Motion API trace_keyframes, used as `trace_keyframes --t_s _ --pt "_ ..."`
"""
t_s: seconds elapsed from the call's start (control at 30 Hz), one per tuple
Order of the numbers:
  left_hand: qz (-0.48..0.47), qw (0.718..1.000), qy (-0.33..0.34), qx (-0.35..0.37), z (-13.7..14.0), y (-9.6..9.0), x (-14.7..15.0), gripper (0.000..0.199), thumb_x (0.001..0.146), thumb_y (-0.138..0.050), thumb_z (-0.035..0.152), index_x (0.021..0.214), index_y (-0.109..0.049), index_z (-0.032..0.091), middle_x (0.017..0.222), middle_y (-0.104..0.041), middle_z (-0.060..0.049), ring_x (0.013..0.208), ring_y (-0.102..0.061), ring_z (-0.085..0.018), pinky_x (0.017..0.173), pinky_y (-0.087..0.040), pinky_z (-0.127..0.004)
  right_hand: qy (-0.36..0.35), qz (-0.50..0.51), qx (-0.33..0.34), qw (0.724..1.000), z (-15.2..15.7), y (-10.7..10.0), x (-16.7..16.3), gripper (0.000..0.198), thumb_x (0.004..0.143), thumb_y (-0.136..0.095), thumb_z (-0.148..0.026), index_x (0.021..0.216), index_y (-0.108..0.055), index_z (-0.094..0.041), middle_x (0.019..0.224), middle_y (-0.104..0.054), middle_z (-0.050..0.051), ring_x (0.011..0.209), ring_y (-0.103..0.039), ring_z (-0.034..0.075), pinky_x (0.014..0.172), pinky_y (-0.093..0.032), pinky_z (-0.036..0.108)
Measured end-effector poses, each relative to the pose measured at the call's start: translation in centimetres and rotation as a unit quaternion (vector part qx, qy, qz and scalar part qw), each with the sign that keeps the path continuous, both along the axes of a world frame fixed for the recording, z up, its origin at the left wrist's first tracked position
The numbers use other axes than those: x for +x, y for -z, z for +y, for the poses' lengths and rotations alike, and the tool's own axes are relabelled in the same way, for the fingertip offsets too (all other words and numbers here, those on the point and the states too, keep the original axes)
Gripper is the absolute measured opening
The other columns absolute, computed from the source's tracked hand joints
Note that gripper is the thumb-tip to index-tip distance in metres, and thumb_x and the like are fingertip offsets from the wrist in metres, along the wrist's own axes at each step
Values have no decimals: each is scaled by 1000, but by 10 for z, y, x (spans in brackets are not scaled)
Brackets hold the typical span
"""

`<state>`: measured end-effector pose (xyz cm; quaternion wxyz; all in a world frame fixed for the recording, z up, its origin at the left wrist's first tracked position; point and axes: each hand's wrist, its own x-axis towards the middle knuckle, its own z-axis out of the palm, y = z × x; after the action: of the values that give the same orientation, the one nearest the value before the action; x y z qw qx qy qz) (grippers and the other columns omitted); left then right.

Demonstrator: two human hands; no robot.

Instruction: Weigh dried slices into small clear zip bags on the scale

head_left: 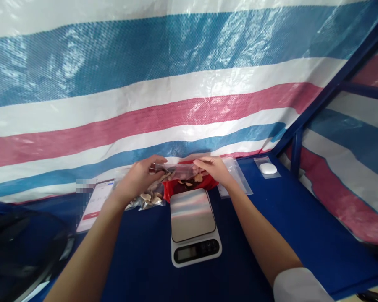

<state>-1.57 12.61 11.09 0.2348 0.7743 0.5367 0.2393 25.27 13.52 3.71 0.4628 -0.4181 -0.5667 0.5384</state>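
Between my hands stretches a clear plastic bag (184,171) with a few brownish dried slices at its left end. My left hand (141,176) is closed on that end of the bag. The fingers of my right hand (210,168) pinch its other end. Below and behind the held bag lies a red bag (208,183), open, with more brown slices inside. Just in front of it stands a white kitchen scale (193,226) with a bare metal plate and a dark display. Clear bags of dried slices (151,199) rest under my left hand.
A phone (96,205) with a lit screen lies at the left. Flat clear bags (236,176) sit right of the red bag. Farther right is a white rounded case (267,168) on a small bag. A striped tarp (145,109) hangs behind the blue table (258,235); a black object (22,247) stands left.
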Motion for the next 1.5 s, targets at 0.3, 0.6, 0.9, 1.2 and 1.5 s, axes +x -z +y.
trace_keyframes --t_s 0.3,0.6,0.9,1.2,1.5 --pt "-32 999 -33 19 5 -1 9 46 76 -71 49 113 -71 21 101 -78 -8 89 -74 -25 83 -59 -36 -6 -159 45 986 4 8 3 17 84 -69 -31 85 -81 -19 79 -78 4 77 -71 20 69 -54 27" --pt "15 996 -39 73 7 -3 26 35 84 -62 55 87 -78 23 94 -80 -6 85 -73 -24 82 -57 -32 2 -197 40 980 5 14 6 19 85 -66 -28 76 -79 -18 73 -77 5 66 -70 18 60 -53 25" --pt "8 996 -42 74 6 -1 27 42 85 -59 58 90 -78 21 98 -80 -7 90 -73 -26 82 -56 -33 -11 -190 18 982 4 17 5 23 85 -62 -23 66 -75 -17 68 -76 4 61 -69 16 57 -54 22" --pt "21 996 -59 70 -4 14 12 38 85 -58 55 93 -79 24 100 -80 -6 93 -74 -27 83 -58 -34 4 -173 5 985 2 19 4 22 86 -61 -23 72 -77 -17 69 -76 6 62 -71 19 56 -56 26" --pt "29 990 -80 111 -3 0 26 35 88 -55 49 93 -79 23 103 -80 -4 95 -73 -27 90 -55 -33 49 -220 73 972 4 17 7 21 87 -64 -31 79 -81 -21 75 -78 4 70 -71 22 64 -56 29"
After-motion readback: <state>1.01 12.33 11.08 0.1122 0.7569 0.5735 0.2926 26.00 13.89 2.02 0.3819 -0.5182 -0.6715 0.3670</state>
